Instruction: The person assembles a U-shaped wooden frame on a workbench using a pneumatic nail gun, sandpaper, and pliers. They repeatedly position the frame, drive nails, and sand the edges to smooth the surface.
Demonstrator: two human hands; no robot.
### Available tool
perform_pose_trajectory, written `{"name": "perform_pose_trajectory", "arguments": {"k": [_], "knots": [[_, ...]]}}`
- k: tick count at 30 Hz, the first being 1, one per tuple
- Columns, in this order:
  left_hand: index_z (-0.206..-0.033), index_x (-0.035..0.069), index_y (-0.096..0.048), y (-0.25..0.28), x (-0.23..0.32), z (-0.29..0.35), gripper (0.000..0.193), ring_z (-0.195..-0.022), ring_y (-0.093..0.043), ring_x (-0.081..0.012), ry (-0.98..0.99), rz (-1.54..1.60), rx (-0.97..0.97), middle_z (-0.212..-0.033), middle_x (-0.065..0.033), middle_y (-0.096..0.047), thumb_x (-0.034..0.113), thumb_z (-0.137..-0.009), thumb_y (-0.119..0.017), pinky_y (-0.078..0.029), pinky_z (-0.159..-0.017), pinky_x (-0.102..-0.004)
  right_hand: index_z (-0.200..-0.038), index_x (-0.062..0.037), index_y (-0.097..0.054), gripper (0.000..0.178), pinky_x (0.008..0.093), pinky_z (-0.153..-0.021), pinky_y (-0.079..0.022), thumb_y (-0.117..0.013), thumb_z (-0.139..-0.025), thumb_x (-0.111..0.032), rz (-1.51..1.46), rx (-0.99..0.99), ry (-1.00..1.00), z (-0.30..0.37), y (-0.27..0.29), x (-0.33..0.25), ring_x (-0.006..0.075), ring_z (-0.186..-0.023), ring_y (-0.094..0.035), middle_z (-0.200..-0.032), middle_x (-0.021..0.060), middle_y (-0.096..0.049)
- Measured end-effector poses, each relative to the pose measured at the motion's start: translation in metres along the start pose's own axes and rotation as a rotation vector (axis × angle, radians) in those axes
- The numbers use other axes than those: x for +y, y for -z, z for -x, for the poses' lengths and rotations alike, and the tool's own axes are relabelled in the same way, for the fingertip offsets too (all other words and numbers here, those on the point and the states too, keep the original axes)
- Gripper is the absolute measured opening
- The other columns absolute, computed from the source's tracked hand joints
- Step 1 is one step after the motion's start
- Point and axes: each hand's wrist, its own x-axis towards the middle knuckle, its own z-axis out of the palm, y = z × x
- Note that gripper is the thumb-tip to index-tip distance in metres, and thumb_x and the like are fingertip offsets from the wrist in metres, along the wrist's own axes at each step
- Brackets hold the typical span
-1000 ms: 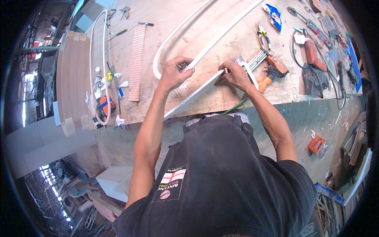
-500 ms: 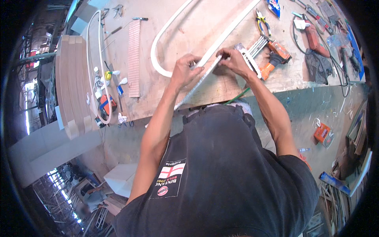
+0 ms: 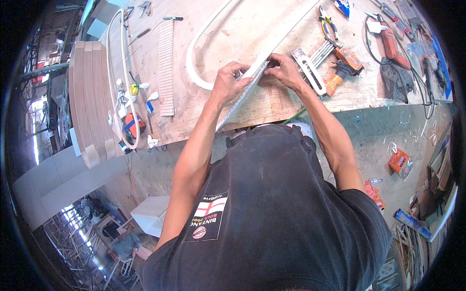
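White strip (image 3: 242,99) pinched by left hand (image 3: 229,82), right hand (image 3: 284,69), plywood bench (image 3: 272,104)

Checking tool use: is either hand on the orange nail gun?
No: both the left hand and the right hand grip the long white strip, while the orange nail gun lies untouched beside the right hand.

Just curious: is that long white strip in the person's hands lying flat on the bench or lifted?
Lifted at one end: both hands, left hand and right hand, pinch the white strip, which slopes past the workbench edge.

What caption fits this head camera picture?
Left hand and right hand grip a white strip on a plywood workbench.
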Motion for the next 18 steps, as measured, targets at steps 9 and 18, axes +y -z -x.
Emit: {"name": "perform_pose_trajectory", "arguments": {"k": [9,18], "knots": [[-0.113,0.008,-0.081,-0.025,0.0,0.0,0.035,-0.079,-0.064,-0.0176,0.036,-0.044,0.071,-0.095,-0.0089,-0.072,0.011,-0.078,-0.086,-0.053,-0.073,-0.0341,-0.121,-0.0014,-0.074,0.045,0.0337,-0.092,-0.054,-0.085,-0.079,-0.012,-0.239,0.053,-0.037,0.01,-0.008,0.017,0.018,-0.099,-0.069,-0.106,0.0083,-0.076],[-0.113,0.008,-0.081,-0.038,0.006,-0.012,0.035,-0.076,-0.062,-0.0155,0.049,-0.074,0.099,-0.094,-0.008,-0.073,0.01,-0.078,-0.086,-0.053,-0.072,-0.0328,-0.129,0.002,-0.064,0.048,0.0265,-0.09,-0.056,-0.081,-0.084,0.002,-0.551,0.034,-0.105,0.017,-0.015,0.021,0.0099,-0.098,-0.064,-0.112,0.0029,-0.069]]}}
